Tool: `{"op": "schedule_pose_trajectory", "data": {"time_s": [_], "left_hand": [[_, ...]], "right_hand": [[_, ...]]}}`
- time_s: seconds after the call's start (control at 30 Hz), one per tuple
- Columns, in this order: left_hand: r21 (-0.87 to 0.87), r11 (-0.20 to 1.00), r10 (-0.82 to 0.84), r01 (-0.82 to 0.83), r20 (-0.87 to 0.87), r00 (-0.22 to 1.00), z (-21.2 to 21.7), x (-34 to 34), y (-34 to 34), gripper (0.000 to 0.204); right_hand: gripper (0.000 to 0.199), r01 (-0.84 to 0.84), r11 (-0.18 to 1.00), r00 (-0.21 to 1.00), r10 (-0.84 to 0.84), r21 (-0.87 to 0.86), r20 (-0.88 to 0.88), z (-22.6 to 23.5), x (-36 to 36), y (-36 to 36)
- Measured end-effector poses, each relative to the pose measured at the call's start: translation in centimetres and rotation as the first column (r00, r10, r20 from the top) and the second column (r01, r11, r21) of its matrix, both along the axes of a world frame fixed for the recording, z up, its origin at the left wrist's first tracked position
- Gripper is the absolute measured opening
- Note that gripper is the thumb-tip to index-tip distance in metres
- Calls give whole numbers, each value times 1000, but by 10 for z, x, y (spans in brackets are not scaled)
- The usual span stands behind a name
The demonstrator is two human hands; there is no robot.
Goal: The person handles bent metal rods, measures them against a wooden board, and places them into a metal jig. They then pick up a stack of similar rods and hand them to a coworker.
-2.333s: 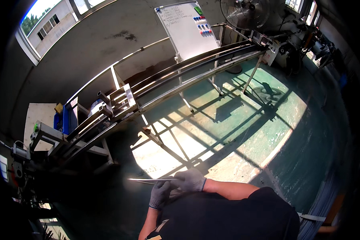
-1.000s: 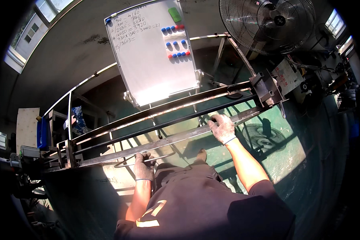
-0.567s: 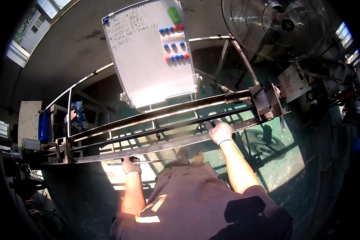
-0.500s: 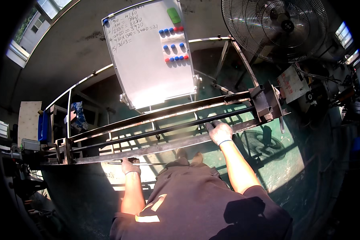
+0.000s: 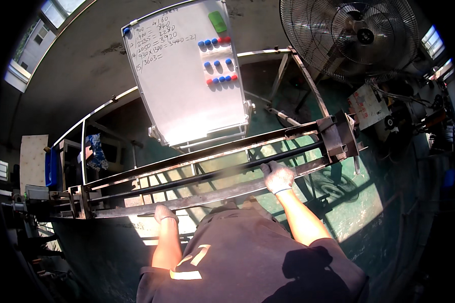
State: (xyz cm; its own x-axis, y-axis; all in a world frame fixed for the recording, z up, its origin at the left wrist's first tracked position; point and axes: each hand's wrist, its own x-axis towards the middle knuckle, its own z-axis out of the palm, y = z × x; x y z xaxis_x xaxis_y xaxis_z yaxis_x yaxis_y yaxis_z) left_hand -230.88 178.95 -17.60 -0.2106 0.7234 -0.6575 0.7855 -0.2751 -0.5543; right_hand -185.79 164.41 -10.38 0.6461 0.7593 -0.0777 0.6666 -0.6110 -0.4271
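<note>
A long steel frame spans in front of me, with a flat grey metal rail (image 5: 217, 195) on my side and a dark rod (image 5: 187, 178) running behind it. My right hand (image 5: 279, 178), in a pale knit glove, is closed over the rail toward its right end, fingertips near the rod. My left hand (image 5: 165, 213), also gloved, is at the rail's near edge, left of my body. Its fingers are mostly hidden, so its grip cannot be made out. A steel end bracket (image 5: 334, 136) stands at the frame's right, and another upright bracket (image 5: 79, 202) at its left.
Beyond the frame stands a whiteboard (image 5: 187, 86) with writing and coloured magnets. A large fan (image 5: 364, 38) is at the far right. A blue bin (image 5: 51, 166) and a pale board (image 5: 34, 162) lie left. Sunlight and shadows cross the green floor (image 5: 359, 212).
My left hand has come up against the rail's near edge; the thin bar beside it no longer shows. My right hand stays on the rail. The view has tilted slightly.
</note>
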Motion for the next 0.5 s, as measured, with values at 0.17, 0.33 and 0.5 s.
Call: {"op": "schedule_pose_trajectory", "data": {"time_s": [0.17, 0.33, 0.5], "left_hand": [[-187, 982, -48, 38, -49, 998, 39, 16, 2, 34], [-207, 974, -117, 95, -97, 988, 31, 17, 2, 30], [-175, 985, -24, 7, -97, 995, 8, 4, 0, 28]], "right_hand": [[34, 3, 1000, 1000, -3, 31, -13, 1, -4, 2], [31, -26, 999, 999, 25, 31, 39, -7, -2, 2], [27, -34, 995, 999, 31, 91, 35, -1, -3, 3]]}}
